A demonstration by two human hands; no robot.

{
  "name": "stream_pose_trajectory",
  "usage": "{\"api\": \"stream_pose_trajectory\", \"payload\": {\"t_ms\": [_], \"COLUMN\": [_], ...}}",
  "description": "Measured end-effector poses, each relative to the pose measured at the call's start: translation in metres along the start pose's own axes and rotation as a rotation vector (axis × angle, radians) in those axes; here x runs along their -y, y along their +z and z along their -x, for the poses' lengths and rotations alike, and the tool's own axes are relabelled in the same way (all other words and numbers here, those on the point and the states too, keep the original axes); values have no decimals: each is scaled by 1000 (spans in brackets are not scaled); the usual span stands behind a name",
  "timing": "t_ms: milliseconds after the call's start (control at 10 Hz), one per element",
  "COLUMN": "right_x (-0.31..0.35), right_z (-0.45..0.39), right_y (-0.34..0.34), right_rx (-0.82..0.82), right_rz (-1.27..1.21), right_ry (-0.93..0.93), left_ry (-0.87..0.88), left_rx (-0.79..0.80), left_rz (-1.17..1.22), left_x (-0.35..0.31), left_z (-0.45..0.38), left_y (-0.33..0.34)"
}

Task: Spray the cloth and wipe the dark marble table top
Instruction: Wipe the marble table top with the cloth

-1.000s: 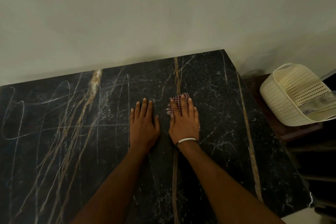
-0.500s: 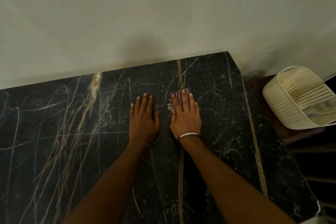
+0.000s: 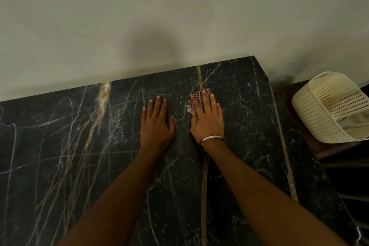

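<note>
The worktop (image 3: 249, 118) was dark polished marble with a faint sheen, veined in white and tan. On it lay a woven checked cloth (image 3: 196, 97) in red and white, matt. Right of the worktop stood a cream perforated plastic basket (image 3: 319, 118); behind it, a matt painted wall (image 3: 179, 16).

I see the right hand (image 3: 207, 118) pressing flat on the checked cloth (image 3: 196, 98), the left hand (image 3: 156, 124) flat on the marble top (image 3: 249, 126) beside it.
</note>
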State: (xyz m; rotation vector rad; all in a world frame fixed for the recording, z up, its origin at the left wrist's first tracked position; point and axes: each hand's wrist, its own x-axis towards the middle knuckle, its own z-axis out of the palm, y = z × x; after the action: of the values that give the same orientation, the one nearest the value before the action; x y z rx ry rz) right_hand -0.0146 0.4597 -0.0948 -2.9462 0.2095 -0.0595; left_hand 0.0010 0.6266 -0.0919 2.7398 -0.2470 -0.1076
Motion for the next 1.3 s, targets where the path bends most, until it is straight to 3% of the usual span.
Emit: {"api": "stream_pose_trajectory", "payload": {"t_ms": [300,500,700,900,1100,1300], "right_x": [-5,-2,-1,16,-4,19], "right_z": [-28,-40,-69,-88,-110,-115], "right_y": [-4,-2,-4,2,-4,4], "right_rx": [-24,14,-22,43,1,21], "right_rz": [3,2,-13,13,-14,-1], "right_ry": [150,-11,167,-35,135,26], "left_ry": [11,25,34,45,34,36], "left_rx": [7,11,12,22,7,-4], "left_rz": [4,6,14,3,-13,-12], "left_x": [4,6,9,12,23,22], "left_z": [-16,-28,-37,-50,-64,-74], "left_y": [-3,-6,-9,-12,-15,-12]}}
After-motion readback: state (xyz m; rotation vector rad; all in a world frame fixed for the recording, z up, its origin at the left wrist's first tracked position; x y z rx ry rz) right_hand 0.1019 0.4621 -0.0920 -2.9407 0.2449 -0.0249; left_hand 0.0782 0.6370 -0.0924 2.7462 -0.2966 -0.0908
